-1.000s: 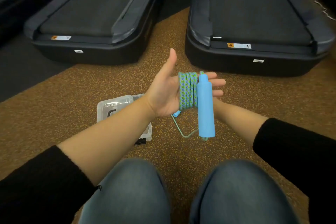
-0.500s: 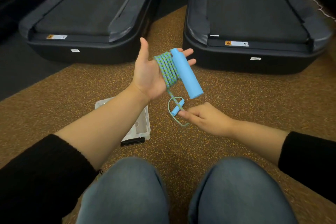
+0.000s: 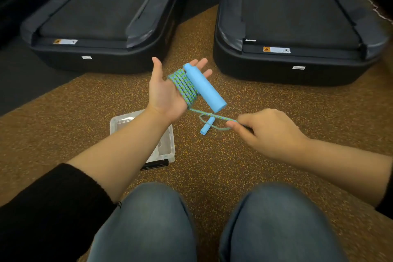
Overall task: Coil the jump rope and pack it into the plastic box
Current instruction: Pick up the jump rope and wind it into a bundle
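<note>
My left hand (image 3: pixel 164 91) is held palm up with its fingers straight. The blue-green jump rope (image 3: pixel 185 87) is wound in several turns round those fingers. One light blue foam handle (image 3: pixel 205 87) lies across the fingertips beside the coil. A free length of rope runs from the coil down to my right hand (image 3: pixel 268 132), which pinches it between thumb and fingers. The second blue handle (image 3: pixel 206 126) lies on the floor in a small loop of rope. The clear plastic box (image 3: pixel 169 144) stands on the floor under my left forearm, partly hidden.
Two black treadmill ends (image 3: pixel 102 49) (image 3: pixel 297 57) close off the far side, with a strip of speckled brown floor between them. My knees in jeans (image 3: pixel 148 225) fill the bottom of the view. A small black object (image 3: pixel 155 165) lies at the box's near edge.
My right hand came out from behind the left, took the free rope and drew it rightward, pulling it taut. My left hand tilted so the coil and handle slant.
</note>
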`<state>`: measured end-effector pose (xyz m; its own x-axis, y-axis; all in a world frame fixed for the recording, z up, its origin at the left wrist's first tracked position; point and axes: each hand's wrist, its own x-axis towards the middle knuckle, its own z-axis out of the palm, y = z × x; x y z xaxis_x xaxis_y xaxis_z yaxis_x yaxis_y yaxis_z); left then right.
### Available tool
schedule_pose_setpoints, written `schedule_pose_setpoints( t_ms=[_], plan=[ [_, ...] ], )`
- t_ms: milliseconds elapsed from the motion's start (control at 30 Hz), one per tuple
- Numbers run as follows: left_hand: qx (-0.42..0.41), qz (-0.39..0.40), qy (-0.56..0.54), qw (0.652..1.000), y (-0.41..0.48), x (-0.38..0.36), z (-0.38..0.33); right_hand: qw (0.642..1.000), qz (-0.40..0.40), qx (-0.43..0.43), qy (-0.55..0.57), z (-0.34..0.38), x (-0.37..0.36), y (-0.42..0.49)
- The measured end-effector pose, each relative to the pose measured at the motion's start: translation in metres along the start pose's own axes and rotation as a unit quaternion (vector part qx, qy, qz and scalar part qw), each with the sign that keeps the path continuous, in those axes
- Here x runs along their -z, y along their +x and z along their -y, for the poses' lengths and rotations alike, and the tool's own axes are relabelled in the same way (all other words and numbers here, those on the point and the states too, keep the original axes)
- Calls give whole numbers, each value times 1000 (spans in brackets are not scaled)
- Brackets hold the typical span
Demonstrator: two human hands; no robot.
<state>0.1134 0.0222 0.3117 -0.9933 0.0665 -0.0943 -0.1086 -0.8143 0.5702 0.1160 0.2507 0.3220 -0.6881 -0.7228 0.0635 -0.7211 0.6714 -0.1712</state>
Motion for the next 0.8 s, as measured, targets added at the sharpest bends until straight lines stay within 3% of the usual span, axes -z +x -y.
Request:
schedule_pose_setpoints(
  t_ms=[167,400,500,633,800],
  plan=[
    [9,47,-69,996,-3,-6,-2,997,44,-50,-28,-8,-6,-4],
    [25,97,-109,989,-10,-24,0,987,-6,-160,-3,-32,-21,5],
    [6,60,-74,995,-8,-24,0,987,-72,-141,18,-30,-20,-3],
    [-8,13,-57,998,-2,-14,2,986,-158,-43,-22,-16,-13,-19],
    [-32,-22,-14,999,5,-23,13,974,-216,-53,-49,-6,-3,-20]
  ],
)
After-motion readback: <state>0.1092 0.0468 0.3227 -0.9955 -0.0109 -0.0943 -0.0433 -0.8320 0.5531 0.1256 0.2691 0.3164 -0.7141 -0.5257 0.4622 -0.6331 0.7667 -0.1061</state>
